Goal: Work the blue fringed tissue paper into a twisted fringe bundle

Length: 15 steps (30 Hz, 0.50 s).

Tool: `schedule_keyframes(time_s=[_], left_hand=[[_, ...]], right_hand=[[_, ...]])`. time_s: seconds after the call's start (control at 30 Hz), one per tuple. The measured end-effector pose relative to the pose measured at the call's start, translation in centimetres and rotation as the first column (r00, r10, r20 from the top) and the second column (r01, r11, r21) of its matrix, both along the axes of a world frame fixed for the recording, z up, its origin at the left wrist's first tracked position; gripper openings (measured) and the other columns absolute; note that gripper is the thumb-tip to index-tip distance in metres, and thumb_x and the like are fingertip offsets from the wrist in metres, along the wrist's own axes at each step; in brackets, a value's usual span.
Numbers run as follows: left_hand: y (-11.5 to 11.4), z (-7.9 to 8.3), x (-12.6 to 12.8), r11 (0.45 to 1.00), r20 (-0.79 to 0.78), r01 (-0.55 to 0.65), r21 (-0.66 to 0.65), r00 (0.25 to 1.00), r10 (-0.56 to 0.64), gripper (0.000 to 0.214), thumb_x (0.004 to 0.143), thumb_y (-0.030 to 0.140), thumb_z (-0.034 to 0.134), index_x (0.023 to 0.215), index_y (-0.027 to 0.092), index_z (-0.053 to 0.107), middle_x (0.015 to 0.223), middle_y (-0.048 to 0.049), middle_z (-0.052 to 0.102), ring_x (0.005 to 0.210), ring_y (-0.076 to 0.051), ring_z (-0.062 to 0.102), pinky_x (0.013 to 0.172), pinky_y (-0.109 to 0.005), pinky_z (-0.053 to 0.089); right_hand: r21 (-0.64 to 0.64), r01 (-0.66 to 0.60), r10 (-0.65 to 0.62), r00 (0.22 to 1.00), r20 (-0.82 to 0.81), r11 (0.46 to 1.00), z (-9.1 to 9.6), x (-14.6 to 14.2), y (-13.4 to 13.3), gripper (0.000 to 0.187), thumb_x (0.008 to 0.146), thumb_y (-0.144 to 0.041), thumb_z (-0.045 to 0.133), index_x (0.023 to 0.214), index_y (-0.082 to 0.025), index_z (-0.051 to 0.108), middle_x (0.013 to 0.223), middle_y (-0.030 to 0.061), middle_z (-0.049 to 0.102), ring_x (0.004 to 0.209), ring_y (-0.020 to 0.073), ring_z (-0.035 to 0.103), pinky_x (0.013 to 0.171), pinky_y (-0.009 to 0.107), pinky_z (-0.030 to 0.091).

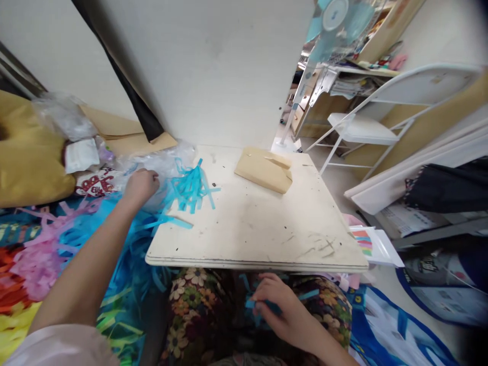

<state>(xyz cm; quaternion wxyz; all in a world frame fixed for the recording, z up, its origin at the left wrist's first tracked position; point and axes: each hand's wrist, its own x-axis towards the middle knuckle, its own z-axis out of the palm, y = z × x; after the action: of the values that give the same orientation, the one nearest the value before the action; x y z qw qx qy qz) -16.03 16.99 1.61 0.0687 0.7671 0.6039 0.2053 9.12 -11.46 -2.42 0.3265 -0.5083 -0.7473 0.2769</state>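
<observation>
The left hand (pixel 140 186) reaches out past the table's (pixel 259 229) left edge, fingers curled in at a clear bag (pixel 160 165); whether it grips anything cannot be told. Just right of it, a heap of blue strips (pixel 190 188) lies on the table's far left corner, a few strips trailing over the left edge. The right hand (pixel 276 300) sits low over the lap, below the table's near edge, fingers pinched on a few blue strips there. A tan envelope (pixel 265 170) lies near the far edge, well apart from the strips. The middle and right of the table top are open. Left of the table, pink strips (pixel 38 254) and more blue ones pile on the floor. A white folding chair (pixel 362 129) stands beyond the right far corner.
</observation>
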Motion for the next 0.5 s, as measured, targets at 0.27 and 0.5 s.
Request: schedule_keyframes(time_s=[0.27, 0.5], left_hand=[[-13.4, 2.0, 1.3, 0.994, 0.748, 0.103, -0.022, 0.662, -0.052, 0.008, 0.064, 0.027, 0.057, 0.068, 0.021, 0.058, 0.058, 0.0044, 0.053, 0.051, -0.008, 0.047, 0.051, -0.020, 0.039], [-23.0, -0.4, 7.4, 0.708, 0.935, 0.640, -0.299, 0.346, 0.082, 0.011, 0.057, 0.026, 0.066, 0.064, 0.018, 0.063, 0.063, -0.0018, 0.062, 0.052, -0.010, 0.053, 0.047, -0.020, 0.043]], right_hand=[[-0.070, 0.259, -0.264, 0.961, -0.086, 0.963, 1.5, -0.3, 0.5, 0.009, 0.068, -0.012, 0.041, 0.065, -0.017, 0.048, 0.060, -0.0001, 0.057, 0.060, 0.0105, 0.052, 0.058, 0.023, 0.042], [0.101, 0.301, -0.291, 0.951, -0.106, 0.948, 3.4, -2.0, -0.7, 0.008, 0.068, -0.013, 0.042, 0.066, -0.019, 0.047, 0.057, -0.0017, 0.058, 0.059, 0.0107, 0.055, 0.063, 0.025, 0.045]])
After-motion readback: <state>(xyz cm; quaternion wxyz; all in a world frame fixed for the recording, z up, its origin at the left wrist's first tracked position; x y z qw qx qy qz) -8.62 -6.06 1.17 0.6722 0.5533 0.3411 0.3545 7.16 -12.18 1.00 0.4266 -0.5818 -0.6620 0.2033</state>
